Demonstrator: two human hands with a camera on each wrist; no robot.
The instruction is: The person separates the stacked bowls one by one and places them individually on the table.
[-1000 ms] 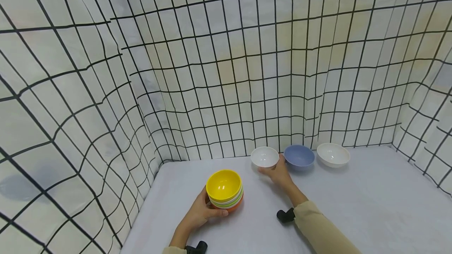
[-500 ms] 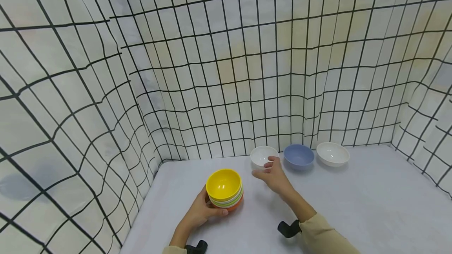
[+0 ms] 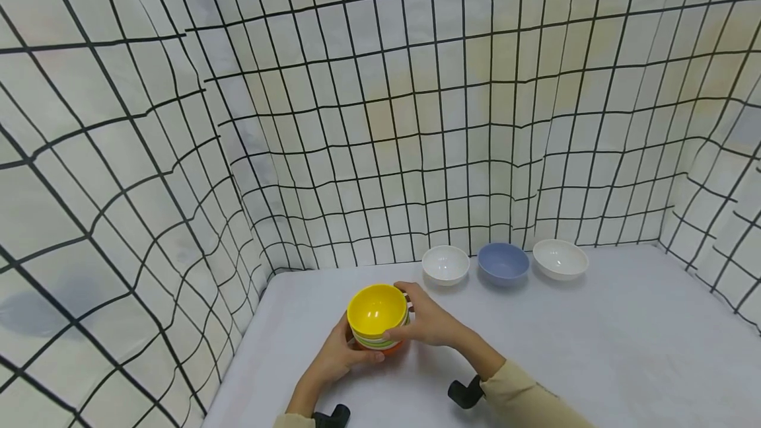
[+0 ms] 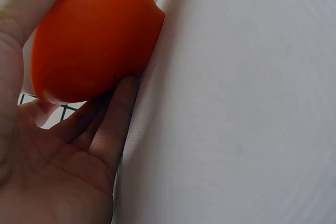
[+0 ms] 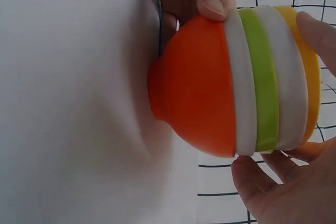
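A stack of nested bowls stands on the white table in front of me. At its bottom is an orange bowl (image 5: 197, 87), followed by a white bowl (image 5: 242, 93), a green bowl (image 5: 263, 82), another white bowl (image 5: 287, 80) and a yellow bowl (image 3: 376, 312) on top. My left hand (image 3: 333, 355) grips the stack low down from the left, its fingers curved round the orange bowl. From the right, my right hand (image 3: 434, 321) reaches round the upper stack. In the right wrist view its thumb lies on the yellow rim and its fingers meet the opposite side.
Along the back of the table (image 3: 642, 322) stand a small white bowl (image 3: 446, 265), a blue bowl (image 3: 503, 264) and a wider white bowl (image 3: 561, 260) in a row. Behind and beside them rises a white wall with a black grid (image 3: 380, 117).
My right hand has left the small white bowl at the back and come forward and left to the yellow bowl. My left hand and the stack have stayed put.
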